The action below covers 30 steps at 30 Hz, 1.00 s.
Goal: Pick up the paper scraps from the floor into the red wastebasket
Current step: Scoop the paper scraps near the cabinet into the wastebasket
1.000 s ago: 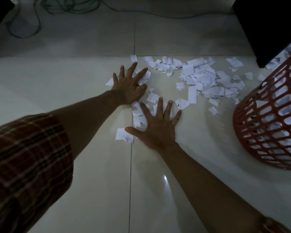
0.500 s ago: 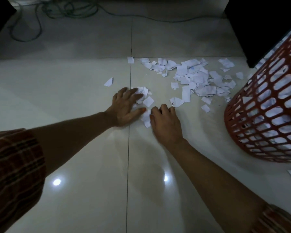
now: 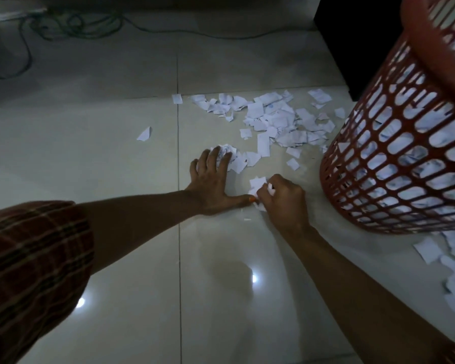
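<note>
Gathering a handful before the lift

Scraps are being raked together on the floor [image 3: 116, 158], so the collecting step is judged to be in hand, with nothing yet carried to the basket [image 3: 394, 164]. The left hand [image 3: 212, 179] is laid on the tiles with its fingers curled over a crumpled wad [image 3: 225, 151], which is gripped at the fingertips, while its thumb is stretched out flat toward the other hand. The right hand [image 3: 281, 195] is closed around a few white pieces [image 3: 258, 183], pinched between thumb and fingers just beside the left thumb tip.

Most of the scraps [image 3: 276, 119] are seen lying loose in a spread beyond the hands, reaching up to the foot of the basket. One stray piece [image 3: 144, 134] is left well apart to the left, and more paper [image 3: 447, 264] is scattered at the right edge, below the basket. The basket stands near the right hand, and paper is visible through its lattice.

The next move is judged to call for both handfuls being closed fully, lifted over the rim and released inside. Thin flat pieces may be dropped on the way, so a firm squeeze is needed before lifting. Several more rounds are likely required.
</note>
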Motion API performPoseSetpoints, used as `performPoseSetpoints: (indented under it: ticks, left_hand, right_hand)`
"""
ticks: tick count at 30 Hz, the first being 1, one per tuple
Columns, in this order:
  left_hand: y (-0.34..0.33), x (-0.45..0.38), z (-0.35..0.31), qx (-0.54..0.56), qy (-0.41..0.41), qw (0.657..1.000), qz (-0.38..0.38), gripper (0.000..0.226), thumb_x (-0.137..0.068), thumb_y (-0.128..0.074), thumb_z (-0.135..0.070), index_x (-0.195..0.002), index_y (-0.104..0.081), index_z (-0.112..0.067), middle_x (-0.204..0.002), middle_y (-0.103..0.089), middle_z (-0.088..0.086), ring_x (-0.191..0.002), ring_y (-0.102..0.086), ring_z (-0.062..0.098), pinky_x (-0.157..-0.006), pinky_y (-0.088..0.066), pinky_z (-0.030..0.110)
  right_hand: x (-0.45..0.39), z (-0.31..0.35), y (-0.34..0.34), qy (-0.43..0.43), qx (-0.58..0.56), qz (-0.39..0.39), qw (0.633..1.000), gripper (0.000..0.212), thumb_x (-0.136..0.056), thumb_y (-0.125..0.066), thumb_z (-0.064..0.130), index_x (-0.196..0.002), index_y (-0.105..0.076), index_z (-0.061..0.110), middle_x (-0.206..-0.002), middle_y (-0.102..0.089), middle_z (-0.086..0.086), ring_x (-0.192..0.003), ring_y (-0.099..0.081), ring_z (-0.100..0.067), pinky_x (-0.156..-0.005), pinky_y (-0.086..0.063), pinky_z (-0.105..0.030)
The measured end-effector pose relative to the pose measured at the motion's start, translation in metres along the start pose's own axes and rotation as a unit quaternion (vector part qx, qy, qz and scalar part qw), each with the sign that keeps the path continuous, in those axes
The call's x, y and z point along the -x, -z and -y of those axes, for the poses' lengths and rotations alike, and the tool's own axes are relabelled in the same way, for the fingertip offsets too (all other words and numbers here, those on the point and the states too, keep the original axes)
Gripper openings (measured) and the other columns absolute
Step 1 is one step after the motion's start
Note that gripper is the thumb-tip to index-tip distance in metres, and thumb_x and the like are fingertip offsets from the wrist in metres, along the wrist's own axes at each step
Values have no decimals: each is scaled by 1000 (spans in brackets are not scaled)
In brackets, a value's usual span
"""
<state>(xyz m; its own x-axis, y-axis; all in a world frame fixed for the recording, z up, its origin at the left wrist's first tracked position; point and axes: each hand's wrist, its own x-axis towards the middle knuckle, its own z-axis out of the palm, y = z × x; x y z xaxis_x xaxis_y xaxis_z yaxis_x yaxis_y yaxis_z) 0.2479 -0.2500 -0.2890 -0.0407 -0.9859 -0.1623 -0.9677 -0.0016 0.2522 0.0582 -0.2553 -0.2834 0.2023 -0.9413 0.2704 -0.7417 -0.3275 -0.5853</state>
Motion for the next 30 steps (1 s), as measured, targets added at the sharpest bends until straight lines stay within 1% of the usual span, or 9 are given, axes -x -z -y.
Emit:
performPoseSetpoints:
  ticks: [5, 9, 11, 13, 15, 17, 21, 25, 30]
  left_hand:
    - [0, -32, -22, 20, 4, 1000, 1, 130, -51, -33, -99, -152, 11, -31, -160, 17, 5, -146, 16, 35, -115, 1, 58]
    - [-1, -57, -36, -5, -36, 999, 14, 119, -55, -33, -98, -148, 16, -42, -159, 23, 5, -144, 21, 39, -113, 6, 60]
    - [-4, -64, -41, -46, -61, 997, 19, 105, -65, -29, -94, -149, 9, -45, -161, 15, 4, -145, 13, 40, -113, 0, 61]
    - [-7, -66, -41, -88, -75, 993, -16, 85, -78, -26, -85, -150, -13, -42, -160, -7, 6, -142, -8, 40, -110, -15, 57]
    - [-8, -65, -41, -82, -93, 990, -70, 70, -84, -26, -74, -141, -37, -35, -146, -30, 9, -127, -30, 39, -97, -30, 49]
    - [-6, -65, -42, -54, -126, 986, -96, 59, -87, -29, -63, -128, -49, -25, -129, -44, 12, -109, -39, 37, -85, -39, 44]
    - [4, -65, -45, -56, -189, 977, -78, 40, -98, -37, -40, -118, -51, -9, -111, -52, 19, -92, -47, 38, -70, -46, 44]
    - [17, -63, -45, -76, -194, 978, -28, 31, -101, -40, -27, -121, -48, -5, -109, -57, 21, -93, -57, 42, -71, -43, 41]
    - [27, -54, -41, -55, -151, 986, 36, 21, -98, -40, -19, -112, -47, -5, -102, -62, 23, -88, -60, 40, -66, -38, 34]
  right_hand:
    - [-2, -18, 23, -39, -20, -43, 998, 17, -78, -62, 18, -74, -60, 1, -63, -62, -11, -57, -59, -27, -56, -36, -24]
    - [2, -30, 30, -36, -25, -47, 998, 20, -81, -62, 19, -74, -59, 1, -63, -61, -8, -55, -57, -22, -52, -41, -26]
    - [6, -36, 31, -42, -34, -45, 998, 22, -83, -60, 21, -74, -59, 2, -65, -61, -8, -56, -58, -22, -51, -45, -28]
    - [10, -43, 31, -42, -18, -36, 998, 27, -86, -53, 26, -75, -60, 3, -67, -60, -6, -58, -57, -19, -53, -43, -26]
    - [13, -47, 32, -28, 40, -11, 999, 31, -89, -47, 28, -74, -62, 5, -70, -59, -3, -59, -54, -16, -55, -32, -18]
    - [16, -47, 36, -6, 78, 10, 997, 22, -89, -54, 23, -75, -62, 8, -70, -57, -3, -59, -53, -16, -53, -38, -23]
    - [18, -36, 44, -108, 11, 53, 993, 15, -91, -57, 25, -80, -53, 15, -66, -50, 3, -63, -49, -19, -61, -37, -26]
    - [23, -30, 42, 2, 20, -9, 1000, 13, -78, -69, 6, -70, -59, 4, -62, -59, -9, -51, -58, -27, -47, -47, -26]
    - [23, -31, 38, -45, -16, -21, 999, 25, -82, -59, 26, -71, -57, 4, -61, -60, -6, -52, -57, -21, -51, -42, -24]
